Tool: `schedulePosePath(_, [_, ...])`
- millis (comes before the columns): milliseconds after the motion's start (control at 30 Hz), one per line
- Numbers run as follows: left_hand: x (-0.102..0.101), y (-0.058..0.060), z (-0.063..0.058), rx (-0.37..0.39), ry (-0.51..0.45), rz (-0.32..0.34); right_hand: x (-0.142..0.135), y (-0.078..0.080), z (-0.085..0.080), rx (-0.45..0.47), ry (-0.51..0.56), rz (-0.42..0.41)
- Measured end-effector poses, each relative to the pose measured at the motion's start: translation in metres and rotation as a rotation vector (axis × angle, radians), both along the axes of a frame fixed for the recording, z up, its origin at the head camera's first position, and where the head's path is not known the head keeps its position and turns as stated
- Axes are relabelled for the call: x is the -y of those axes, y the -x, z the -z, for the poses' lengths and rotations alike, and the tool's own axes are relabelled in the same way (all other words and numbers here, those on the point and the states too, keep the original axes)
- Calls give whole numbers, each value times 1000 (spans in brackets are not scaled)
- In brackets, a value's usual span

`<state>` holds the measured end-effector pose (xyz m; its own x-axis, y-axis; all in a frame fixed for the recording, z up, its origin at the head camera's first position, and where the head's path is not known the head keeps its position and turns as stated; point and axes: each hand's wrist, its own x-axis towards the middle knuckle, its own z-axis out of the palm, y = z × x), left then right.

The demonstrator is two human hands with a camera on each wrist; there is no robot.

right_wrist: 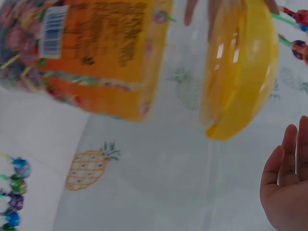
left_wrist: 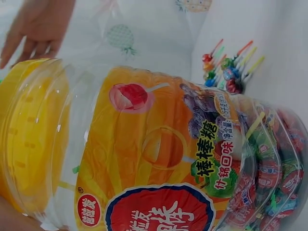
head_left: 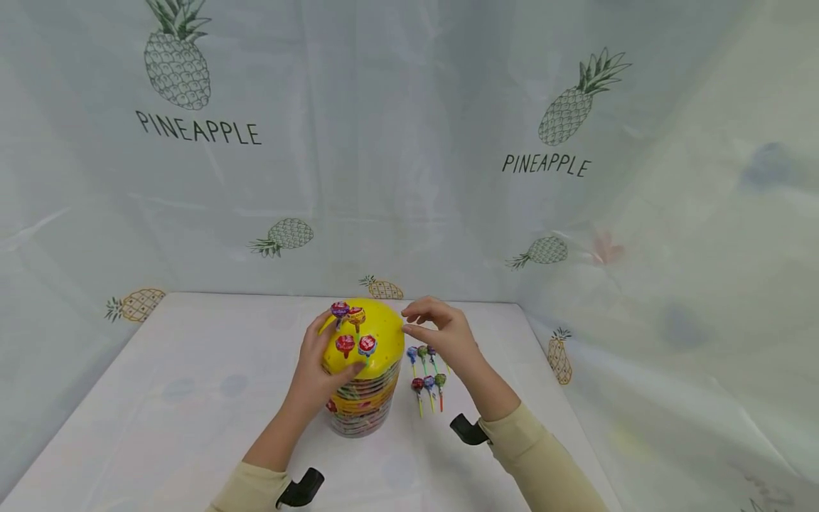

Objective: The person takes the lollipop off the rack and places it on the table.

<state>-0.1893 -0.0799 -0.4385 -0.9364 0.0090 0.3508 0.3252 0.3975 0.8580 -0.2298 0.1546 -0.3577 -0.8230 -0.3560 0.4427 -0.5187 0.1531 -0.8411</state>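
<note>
A clear jar [head_left: 361,419] of wrapped lollipops stands on the table under a domed yellow lid [head_left: 389,331]. Several lollipops [head_left: 345,345] are stuck upright in the lid's holes, heads up. My left hand [head_left: 313,373] holds the lid from the left, thumb on its near side and fingers along its far left. Beside the lid's right edge hovers my right hand [head_left: 448,333], holding nothing; its fingers [right_wrist: 289,154] look nearly straight in the right wrist view. The jar's orange printed label [left_wrist: 161,144] fills the left wrist view.
Loose lollipops [head_left: 429,384] lie in two rows on the white table [head_left: 211,427], right of the jar and under my right hand. A pineapple-print sheet [head_left: 397,163] hangs behind the table and along its sides.
</note>
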Motion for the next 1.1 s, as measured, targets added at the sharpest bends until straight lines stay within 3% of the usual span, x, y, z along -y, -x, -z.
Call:
schedulePosePath(167, [0,-3,0,13,2,-3,14,9,-4,5,28,-91])
schedulePosePath(500, [-1,-8,3,20,9,-4,38,10,-20,26,-63,-192])
schedulePosePath(767, [0,-7,4,-24,-15,13,48,9,-25,67,-101,-228])
schedulePosePath(1100, [1,-8,3,-57,-19,12,54,10,-25,34,-91,-233])
